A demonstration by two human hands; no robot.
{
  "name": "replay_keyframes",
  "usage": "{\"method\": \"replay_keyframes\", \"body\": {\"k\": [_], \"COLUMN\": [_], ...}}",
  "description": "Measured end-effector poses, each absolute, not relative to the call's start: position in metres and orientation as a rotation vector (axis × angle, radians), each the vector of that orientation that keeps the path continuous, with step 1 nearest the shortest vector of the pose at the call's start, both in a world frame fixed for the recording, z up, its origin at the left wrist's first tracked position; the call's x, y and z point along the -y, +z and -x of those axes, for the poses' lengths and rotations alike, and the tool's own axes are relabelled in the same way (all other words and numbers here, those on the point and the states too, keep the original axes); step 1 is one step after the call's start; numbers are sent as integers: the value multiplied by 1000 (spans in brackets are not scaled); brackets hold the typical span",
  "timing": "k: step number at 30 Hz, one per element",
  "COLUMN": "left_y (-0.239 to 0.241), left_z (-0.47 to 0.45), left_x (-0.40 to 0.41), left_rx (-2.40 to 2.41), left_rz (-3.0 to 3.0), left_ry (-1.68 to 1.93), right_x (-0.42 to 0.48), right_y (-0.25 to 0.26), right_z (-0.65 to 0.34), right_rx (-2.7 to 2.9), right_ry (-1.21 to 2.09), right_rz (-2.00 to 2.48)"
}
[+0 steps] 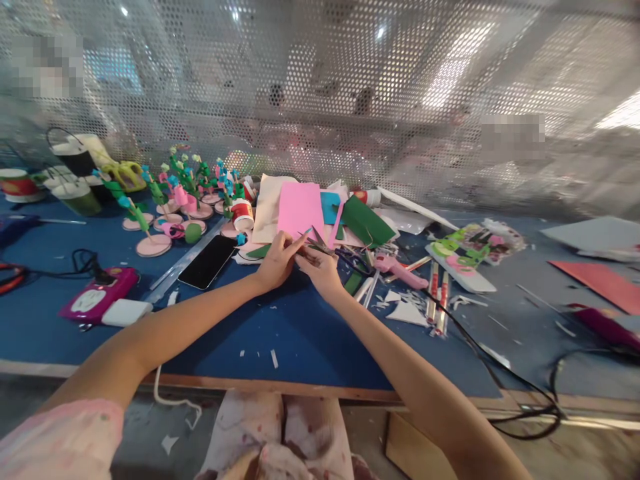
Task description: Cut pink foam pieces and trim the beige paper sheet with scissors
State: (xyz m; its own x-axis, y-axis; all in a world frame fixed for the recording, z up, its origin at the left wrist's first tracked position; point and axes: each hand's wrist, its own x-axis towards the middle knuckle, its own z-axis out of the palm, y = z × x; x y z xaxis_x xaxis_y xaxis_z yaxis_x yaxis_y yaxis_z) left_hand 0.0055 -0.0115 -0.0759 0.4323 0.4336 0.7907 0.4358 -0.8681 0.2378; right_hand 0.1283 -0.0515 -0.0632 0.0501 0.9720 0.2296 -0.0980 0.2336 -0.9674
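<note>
Biggest thing here is the perforated metal screen [320,100] running across the back, then the blue tabletop [305,347] in front of it, which is pretty busy tbh. Over on the left there's a whole crowd of craft flowers [187,180] on round pinkish bases. Middle back has a stack of sheets: a bright pink sheet [301,210] up top, with a dark green sheet [369,220] lying at an angle to its right. A black smartphone [208,262] sits flat, left of the hands.

Left hand [277,261] and right hand [320,268] meet just in front of the pink sheet. The fingertips on both are bunched close together, nearly touching across, but whatever might be pinched in there is too small to make out, so can't tell if they're clamped on anything.

Pink glue gun [401,271] lies to the right. The scissors [353,261] are right by the right hand, blades spread; can't tell if they're held. Tiniest stuff: white scraps [275,359] near the front edge.
</note>
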Motion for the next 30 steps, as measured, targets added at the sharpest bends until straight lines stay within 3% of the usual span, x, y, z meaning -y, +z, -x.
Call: {"method": "replay_keyframes", "body": {"k": [16,30], "left_y": [-61,-67], "left_z": [-2,-1], "left_x": [27,17], "left_rx": [864,1038], "left_rz": [2712,2689], "left_ry": [-1712,-1847], "right_x": [54,57], "right_y": [-40,-42], "right_z": [-136,-136], "right_rx": [583,642], "right_ry": [1625,1822], "right_rz": [790,699]}}
